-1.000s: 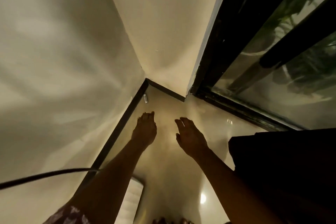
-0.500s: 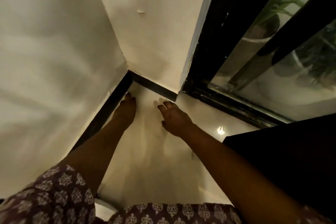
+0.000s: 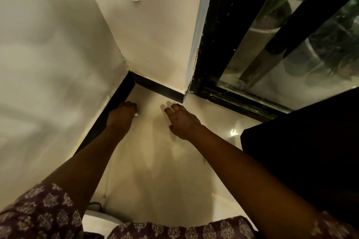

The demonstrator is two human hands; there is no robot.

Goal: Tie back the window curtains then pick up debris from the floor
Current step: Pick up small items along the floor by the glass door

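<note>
My left hand is down on the pale floor in the room corner, beside the black skirting. Its fingers are curled over a small white scrap of debris, of which only a tip shows at the fingertips. My right hand hovers just over the floor a little to the right, fingers relaxed and spread, holding nothing. No curtain is in view.
Cream walls meet in the corner ahead. A black-framed glass door with plants behind it runs along the right. A dark object stands on the floor at right. A white object sits near my body at bottom.
I have bent lower and both hands have reached further into the corner. My left hand has come down on the white scrap by the skirting and its fingers have curled over it.
</note>
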